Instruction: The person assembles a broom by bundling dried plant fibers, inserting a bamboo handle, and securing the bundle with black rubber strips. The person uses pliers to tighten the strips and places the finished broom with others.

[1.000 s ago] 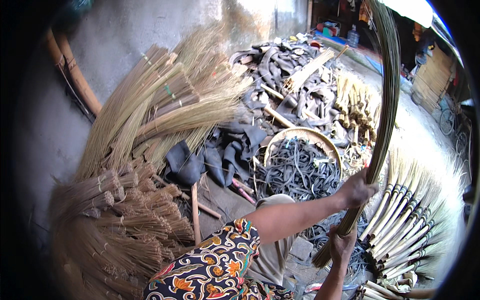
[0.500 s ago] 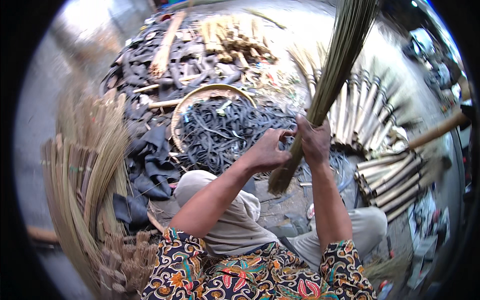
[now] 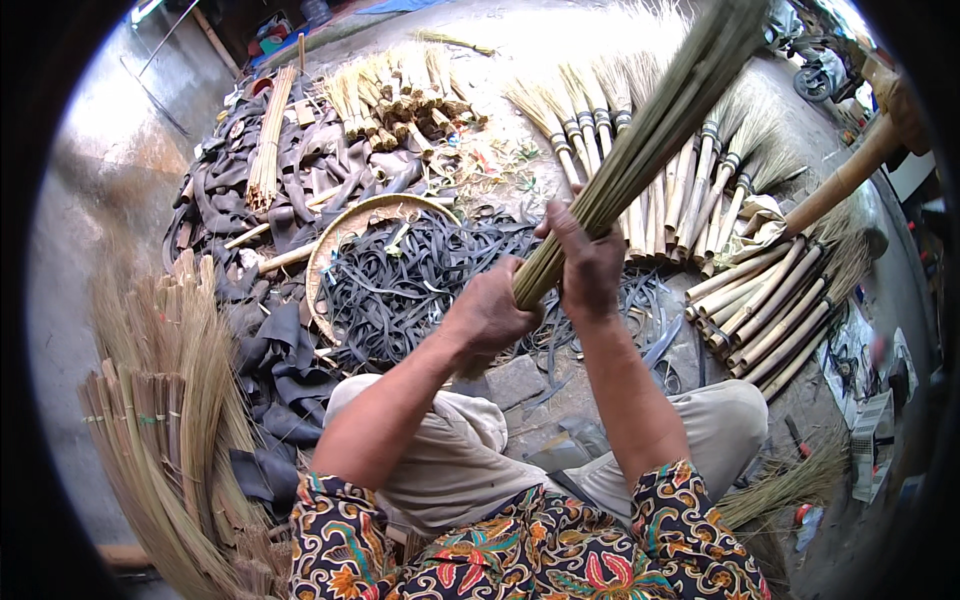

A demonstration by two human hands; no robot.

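Observation:
A long bundle of dry broom straw [image 3: 645, 160] slants up and to the right in front of me, its far end spreading near the top edge. My left hand [image 3: 492, 312] is closed around its lower end, and the butt of the bundle is mostly hidden behind that fist. A little higher up, my right hand [image 3: 588, 262] wraps the straw with the thumb laid along it. Beneath my hands, dark rubber strips [image 3: 420, 275] lie tangled in and around a round woven tray [image 3: 322, 255].
Loose straw bundles [image 3: 170, 400] stand at my left beside dark rubber sheets [image 3: 285, 370]. Finished brooms with pale handles [image 3: 690, 205] fan out at the far right; more handled brooms [image 3: 770, 320] lie nearer. Short straw bundles [image 3: 395, 90] are piled at the back. A bamboo pole [image 3: 840, 175] juts in from the right.
My left hand has moved from beside the bundle's lower part to a closed grip round its lower end. The bundle leans further right, and the whole view has shifted.

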